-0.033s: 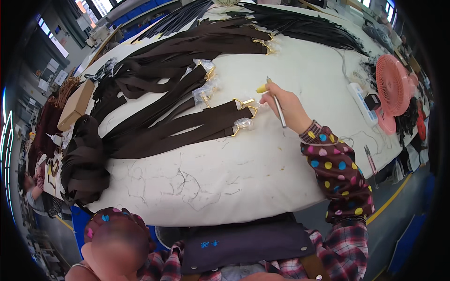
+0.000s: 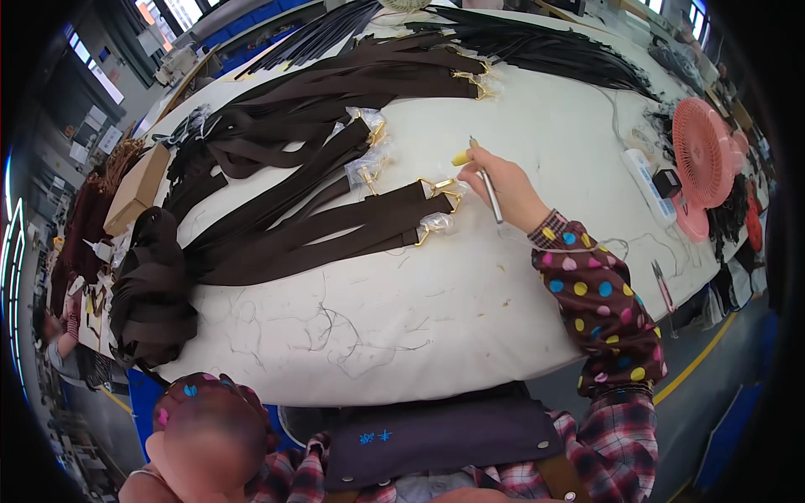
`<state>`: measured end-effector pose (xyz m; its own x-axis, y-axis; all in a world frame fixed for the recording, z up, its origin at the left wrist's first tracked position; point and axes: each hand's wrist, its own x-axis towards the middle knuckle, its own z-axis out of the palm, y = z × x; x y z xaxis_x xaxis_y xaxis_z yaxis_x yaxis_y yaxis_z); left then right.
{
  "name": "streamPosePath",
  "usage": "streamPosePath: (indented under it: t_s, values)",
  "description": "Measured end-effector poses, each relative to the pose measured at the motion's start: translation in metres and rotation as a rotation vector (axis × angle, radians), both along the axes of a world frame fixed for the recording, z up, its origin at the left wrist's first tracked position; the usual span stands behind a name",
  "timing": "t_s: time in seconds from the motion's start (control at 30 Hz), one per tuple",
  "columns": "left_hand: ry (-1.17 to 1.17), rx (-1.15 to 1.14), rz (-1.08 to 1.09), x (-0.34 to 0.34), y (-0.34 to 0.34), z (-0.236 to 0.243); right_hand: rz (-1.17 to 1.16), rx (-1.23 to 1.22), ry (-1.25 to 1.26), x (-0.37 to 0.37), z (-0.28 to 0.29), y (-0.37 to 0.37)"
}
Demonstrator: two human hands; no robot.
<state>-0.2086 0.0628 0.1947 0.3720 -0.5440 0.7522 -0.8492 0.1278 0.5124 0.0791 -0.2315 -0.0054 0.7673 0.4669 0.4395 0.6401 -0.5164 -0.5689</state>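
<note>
My right hand (image 2: 503,189), in a polka-dot sleeve, grips a slim metal pen-like tool (image 2: 490,193), with a small yellow piece (image 2: 460,157) at the fingertips. It is above the white table (image 2: 377,310), beside gold metal hooks (image 2: 436,185) on the ends of dark brown straps (image 2: 335,235), some in clear plastic. More straps with wrapped hooks (image 2: 369,126) lie behind. My left hand is not visible.
A pink fan (image 2: 700,151), power strip (image 2: 650,189) and scissors (image 2: 661,281) are at right. A cardboard box (image 2: 134,189) lies left; black strips (image 2: 545,50) lie at back. A person's blurred head (image 2: 210,427) is lower left; another person (image 2: 67,335) is farther left.
My right hand has shifted slightly left and up with the tool, nearer the gold hooks of the front straps.
</note>
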Motion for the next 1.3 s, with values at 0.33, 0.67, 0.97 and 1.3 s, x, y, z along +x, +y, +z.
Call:
streamPosePath:
  t_s: [0.33, 0.67, 0.97, 1.3]
  values:
    - [-0.042, 0.102, 0.111, -0.022, 0.021, 0.018, 0.161, -0.127, -0.057, 0.041, -0.024, 0.051]
    - [-0.22, 0.055, 0.105, -0.014, 0.033, 0.001, 0.041, 0.041, -0.372, -0.051, 0.065, 0.042]
    - [-0.07, -0.34, 0.196, 0.011, -0.015, -0.035, 0.068, -0.087, 0.037, -0.119, -0.011, -0.009]
    - [0.182, 0.72, 0.557, 0.137, -0.006, -0.178, 0.184, -0.083, -0.067, -0.122, -0.006, -0.013]
